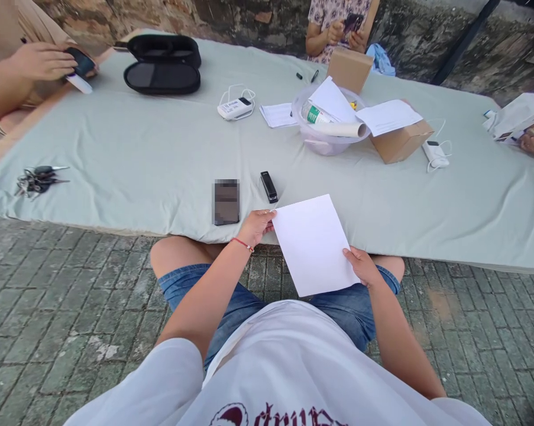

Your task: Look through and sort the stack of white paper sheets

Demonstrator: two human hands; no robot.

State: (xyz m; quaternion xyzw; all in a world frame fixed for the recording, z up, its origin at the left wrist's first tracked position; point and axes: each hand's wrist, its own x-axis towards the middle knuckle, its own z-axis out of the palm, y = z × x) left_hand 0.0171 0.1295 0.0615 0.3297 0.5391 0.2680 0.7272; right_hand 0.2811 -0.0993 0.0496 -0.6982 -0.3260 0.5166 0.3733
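Observation:
A blank white sheet of paper (314,245) is held tilted over my lap and the table's near edge. My left hand (258,226) pinches its upper left corner between thumb and fingers. At the lower right edge, my right hand (362,264) grips it with the thumb on top. Whether it is one sheet or a thin stack, I cannot tell. Just beyond the paper's top left corner lies a black stapler (269,187). To the left of that is a dark, blurred-out phone-like slab (226,202), close to my left hand.
On the cloth-covered table (160,154) are keys (40,180), an open black case (162,65), white corded devices (236,108), a filled plastic basin (331,142) and cardboard boxes (400,142). Other people sit around it: one hand (45,61) at left, others at the far side and right.

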